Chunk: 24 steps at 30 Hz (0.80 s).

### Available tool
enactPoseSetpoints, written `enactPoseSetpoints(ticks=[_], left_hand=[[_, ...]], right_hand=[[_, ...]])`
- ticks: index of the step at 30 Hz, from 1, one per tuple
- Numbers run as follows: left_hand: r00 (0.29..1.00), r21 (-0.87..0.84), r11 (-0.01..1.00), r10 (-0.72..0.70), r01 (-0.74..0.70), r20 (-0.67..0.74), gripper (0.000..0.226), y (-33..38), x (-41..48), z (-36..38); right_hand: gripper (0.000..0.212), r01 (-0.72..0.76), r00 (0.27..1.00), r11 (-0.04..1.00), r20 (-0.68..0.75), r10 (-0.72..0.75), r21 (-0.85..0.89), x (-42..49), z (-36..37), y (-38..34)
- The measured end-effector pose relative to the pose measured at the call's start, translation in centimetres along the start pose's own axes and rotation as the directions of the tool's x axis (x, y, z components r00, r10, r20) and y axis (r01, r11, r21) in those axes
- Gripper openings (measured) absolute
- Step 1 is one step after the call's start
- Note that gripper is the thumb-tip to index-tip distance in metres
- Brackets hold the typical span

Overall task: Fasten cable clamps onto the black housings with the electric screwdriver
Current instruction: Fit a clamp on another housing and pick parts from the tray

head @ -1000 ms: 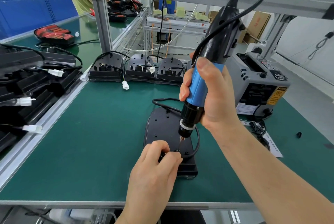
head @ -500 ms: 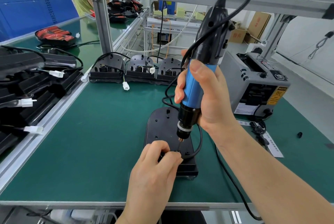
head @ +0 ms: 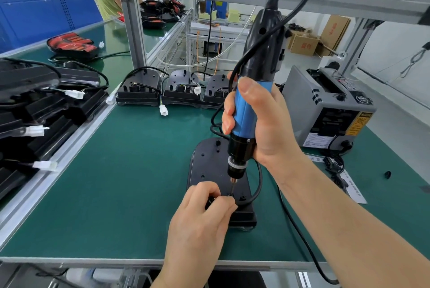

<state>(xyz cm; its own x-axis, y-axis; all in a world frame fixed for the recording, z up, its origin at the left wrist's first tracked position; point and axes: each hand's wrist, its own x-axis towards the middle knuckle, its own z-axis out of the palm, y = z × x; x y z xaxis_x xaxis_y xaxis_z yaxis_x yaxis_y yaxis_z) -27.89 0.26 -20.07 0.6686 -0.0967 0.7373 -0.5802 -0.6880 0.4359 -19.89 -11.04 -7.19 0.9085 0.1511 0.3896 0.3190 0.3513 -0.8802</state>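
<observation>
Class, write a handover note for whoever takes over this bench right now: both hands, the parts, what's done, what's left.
Right hand grips the blue-handled black electric screwdriver, upright, bit down on the black plastic housing on the green mat.
Left hand pinches the small black cable clamp at the bit tip, mostly hidden.
Done: clamp positioned; whether the screw is seated cannot be told.
Left: finish this screw; three similar housings at the back edge, status unclear.

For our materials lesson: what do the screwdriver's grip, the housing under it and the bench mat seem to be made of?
Screwdriver: blue grip looks like smooth moulded plastic, slight sheen. Housing: probably matte black plastic, judging by moulded holes and tabs. Mat: seemingly green rubber, dull and glare-free.
</observation>
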Motion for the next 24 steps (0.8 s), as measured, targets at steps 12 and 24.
enactPoseSetpoints(ticks=[12, 24], left_hand=[[0.999, 0.001, 1.000, -0.007, 0.007, 0.044, 0.010, -0.1, 0.2, -0.3], [0.991, 0.056, 0.998, 0.036, -0.043, 0.130, 0.012, 0.0, 0.9, -0.9]], right_hand=[[0.038, 0.021, 0.995, 0.999, -0.103, -0.017, 0.041, -0.2, -1.1, 0.0], [0.027, -0.009, 0.884, 1.000, -0.468, 0.010, 0.004, -0.6, -8.3, -6.8]])
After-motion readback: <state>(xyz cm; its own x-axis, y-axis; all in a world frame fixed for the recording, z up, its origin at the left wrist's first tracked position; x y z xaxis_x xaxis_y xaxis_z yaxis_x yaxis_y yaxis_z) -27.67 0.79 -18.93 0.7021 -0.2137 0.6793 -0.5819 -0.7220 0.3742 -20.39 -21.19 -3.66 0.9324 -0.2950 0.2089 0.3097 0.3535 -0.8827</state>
